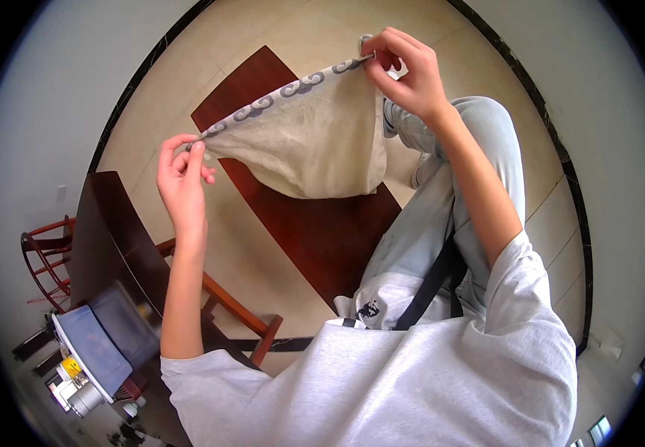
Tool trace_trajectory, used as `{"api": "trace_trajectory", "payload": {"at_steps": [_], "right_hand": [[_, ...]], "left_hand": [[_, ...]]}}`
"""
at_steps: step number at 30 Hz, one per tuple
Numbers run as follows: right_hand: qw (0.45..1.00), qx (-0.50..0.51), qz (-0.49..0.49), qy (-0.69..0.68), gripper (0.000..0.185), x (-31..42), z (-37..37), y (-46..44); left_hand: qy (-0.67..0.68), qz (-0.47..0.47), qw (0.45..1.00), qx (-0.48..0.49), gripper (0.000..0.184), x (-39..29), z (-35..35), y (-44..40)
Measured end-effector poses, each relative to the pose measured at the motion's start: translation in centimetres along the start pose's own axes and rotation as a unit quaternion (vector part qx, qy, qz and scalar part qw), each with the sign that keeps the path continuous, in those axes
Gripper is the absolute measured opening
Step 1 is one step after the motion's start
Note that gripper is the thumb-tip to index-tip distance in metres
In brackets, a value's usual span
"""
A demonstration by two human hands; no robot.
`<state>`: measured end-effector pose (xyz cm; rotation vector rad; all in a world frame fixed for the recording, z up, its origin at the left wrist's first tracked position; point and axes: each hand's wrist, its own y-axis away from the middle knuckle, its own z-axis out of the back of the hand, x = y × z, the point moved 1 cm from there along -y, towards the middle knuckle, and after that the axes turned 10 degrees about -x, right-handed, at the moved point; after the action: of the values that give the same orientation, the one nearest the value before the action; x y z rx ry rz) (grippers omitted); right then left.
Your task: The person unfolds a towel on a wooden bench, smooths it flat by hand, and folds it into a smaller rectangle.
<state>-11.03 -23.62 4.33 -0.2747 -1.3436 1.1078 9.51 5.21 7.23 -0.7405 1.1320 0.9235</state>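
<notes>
A beige cloth (315, 141), towel-like, with a grey scroll pattern along its upper edge, hangs stretched between my hands. My left hand (183, 175) pinches one corner between thumb and fingertips. At the opposite corner, held higher and farther out, my right hand (409, 74) pinches the same edge. The lower part of the cloth droops in a loose curve over a dark red wooden bench (311, 246). Whether the cloth's bottom touches the bench I cannot tell.
My legs in light jeans (412, 216) are to the right of the bench. On the left stands a dark table (125, 223) with a grey-blue bin (102, 343) near its end. A wooden chair (46, 257) is beyond the table. Pale tiled floor (188, 216) and walls surround me.
</notes>
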Motion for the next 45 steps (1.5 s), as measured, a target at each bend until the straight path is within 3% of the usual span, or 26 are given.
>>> {"api": "trace_trajectory", "payload": {"at_steps": [6, 8, 11, 13, 17, 19, 23, 24, 30, 35, 36, 38, 40, 41, 42, 43, 44, 45], "right_hand": [[0.999, 0.032, -0.022, 0.012, 0.011, 0.1, -0.5, 0.3], [0.999, 0.036, -0.026, 0.013, 0.011, 0.0, -0.7, 0.5], [0.995, 0.068, -0.077, -0.014, 0.015, -0.2, -0.9, 0.8], [0.977, 0.138, -0.158, -0.035, 0.019, -0.7, -1.3, 1.0], [0.969, 0.159, -0.171, -0.085, 0.024, -0.4, -2.3, 1.5], [0.976, 0.210, -0.049, -0.012, 0.028, -0.1, -2.7, 2.0], [0.968, 0.230, -0.097, 0.003, 0.027, 0.9, -2.9, 2.4], [0.968, 0.232, -0.098, 0.003, 0.027, 1.0, -2.8, 2.3], [0.969, 0.243, -0.043, 0.013, 0.015, 1.1, -2.9, 2.3], [0.987, 0.159, 0.002, -0.013, 0.012, 0.6, -3.2, 2.1], [0.987, 0.159, 0.002, -0.012, 0.012, 1.0, -3.0, 1.8], [0.972, 0.192, -0.137, -0.001, 0.015, 1.5, -2.7, 1.4], [0.964, 0.193, -0.177, -0.049, 0.017, 1.2, -2.9, 1.7], [0.952, 0.195, -0.215, -0.097, 0.020, 1.0, -3.1, 1.9], [0.952, 0.195, -0.215, -0.097, 0.020, 0.8, -3.3, 2.1], [0.970, 0.182, -0.139, -0.076, 0.021, 0.8, -3.6, 2.3], [0.982, 0.169, -0.063, -0.054, 0.023, 0.7, -3.8, 2.5], [0.982, 0.170, -0.065, -0.054, 0.023, 1.0, -3.9, 2.6]], "left_hand": [[0.040, 0.076, 0.996, 0.024, 0.022, -0.3, 0.0, -0.1], [0.005, 0.061, 0.998, 0.027, 0.023, 0.0, -0.4, 0.0], [-0.046, 0.043, 0.998, 0.025, 0.023, 0.2, -0.9, 0.3], [-0.043, 0.081, 0.996, 0.005, 0.020, -0.1, -0.9, 0.4], [-0.006, 0.111, 0.994, 0.010, 0.019, 0.9, -0.4, 0.0], [0.003, 0.093, 0.995, 0.026, 0.017, 0.6, -0.9, 0.4], [-0.013, 0.083, 0.993, 0.088, 0.021, 1.6, -0.6, 0.0], [-0.045, 0.045, 0.994, 0.089, 0.023, 1.4, -0.7, 0.1], [-0.119, -0.056, 0.989, 0.068, 0.027, 2.6, -1.2, 0.0], [-0.174, -0.133, 0.975, 0.033, 0.025, 2.2, -0.9, -0.1], [-0.178, -0.116, 0.976, 0.043, 0.022, 2.1, -0.8, -0.2], [-0.181, -0.100, 0.977, 0.054, 0.019, 1.8, -0.8, -0.2], [-0.055, 0.080, 0.991, 0.091, 0.011, 1.1, -1.0, 0.1], [-0.055, 0.079, 0.991, 0.092, 0.011, 0.8, -1.2, 0.3], [-0.014, 0.106, 0.988, 0.111, 0.011, 0.7, -1.5, 0.5], [0.027, 0.132, 0.982, 0.129, 0.012, 0.6, -1.8, 0.8], [0.027, 0.134, 0.982, 0.130, 0.012, 0.4, -2.3, 1.1], [-0.020, 0.086, 0.991, 0.102, 0.013, 0.2, -2.7, 1.5]]}}
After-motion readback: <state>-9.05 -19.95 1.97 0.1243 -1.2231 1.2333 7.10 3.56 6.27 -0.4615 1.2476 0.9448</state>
